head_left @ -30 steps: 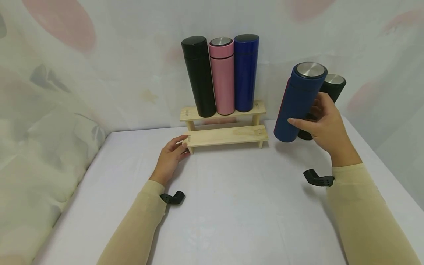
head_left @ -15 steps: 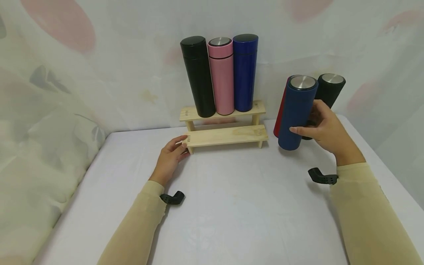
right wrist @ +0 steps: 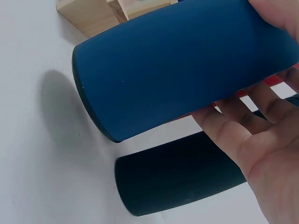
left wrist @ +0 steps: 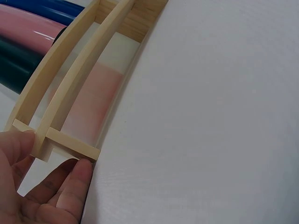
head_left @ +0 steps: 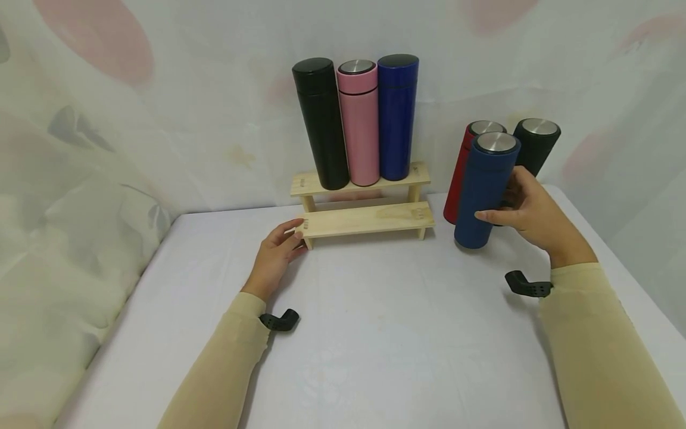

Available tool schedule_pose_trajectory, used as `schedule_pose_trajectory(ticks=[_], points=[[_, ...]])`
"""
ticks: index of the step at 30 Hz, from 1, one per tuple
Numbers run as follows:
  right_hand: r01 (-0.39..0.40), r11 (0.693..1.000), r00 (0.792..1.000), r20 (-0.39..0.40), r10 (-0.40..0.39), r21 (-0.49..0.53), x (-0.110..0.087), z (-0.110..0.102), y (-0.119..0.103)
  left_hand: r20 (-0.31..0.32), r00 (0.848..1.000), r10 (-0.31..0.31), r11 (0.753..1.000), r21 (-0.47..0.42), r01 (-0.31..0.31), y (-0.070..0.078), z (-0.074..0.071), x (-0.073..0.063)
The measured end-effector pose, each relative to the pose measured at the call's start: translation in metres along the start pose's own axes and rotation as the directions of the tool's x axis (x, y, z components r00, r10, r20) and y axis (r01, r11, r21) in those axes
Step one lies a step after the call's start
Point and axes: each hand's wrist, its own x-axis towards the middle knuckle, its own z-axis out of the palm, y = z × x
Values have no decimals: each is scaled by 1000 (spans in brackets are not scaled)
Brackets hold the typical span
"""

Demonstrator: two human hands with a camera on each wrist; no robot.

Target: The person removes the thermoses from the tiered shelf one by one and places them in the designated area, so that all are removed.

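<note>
Blue matte bottle (right wrist: 168, 70), right fingers (right wrist: 229, 132) around it.

Right hand (right wrist: 266, 154) grips blue bottle (right wrist: 173, 70); dark bottle (right wrist: 177, 175) near; wooden stand (right wrist: 88, 15) at top; shadow (right wrist: 60, 107) on white tabletop (right wrist: 23, 163).

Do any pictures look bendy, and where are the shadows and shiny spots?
Left wrist: the wooden rack looks bowed, and the pink bottle has a shiny streak; right wrist: the held blue bottle looks curved, with a soft shadow near its end; head: a shadow beside the left sleeve.
</note>
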Motion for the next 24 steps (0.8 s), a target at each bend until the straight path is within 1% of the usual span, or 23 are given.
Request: schedule_pose_trajectory(ticks=[8, 12, 17, 20, 24], points=[[-35, 999, 999, 19, 35, -3, -1, -4, 7, -1, 1000, 2, 1000, 1, -2, 0, 1, 0], [-48, 999, 999, 15, 48, -2, -1, -4, 10, -2, 1000, 6, 1000, 0, -6, 1, 2, -1], [-22, 998, 1000, 23, 21, 65, 1, -2, 13, -5, 1000, 5, 1000, 7, -5, 2, 2, -1], [-27, 996, 999, 41, 23, 90, 2, 0, 15, -7, 1000, 4, 1000, 12, -4, 2, 2, -1], [-64, 996, 997, 56, 61, 61, 2, 0, 17, -12, 1000, 0, 1000, 17, 0, 3, 2, -1]])
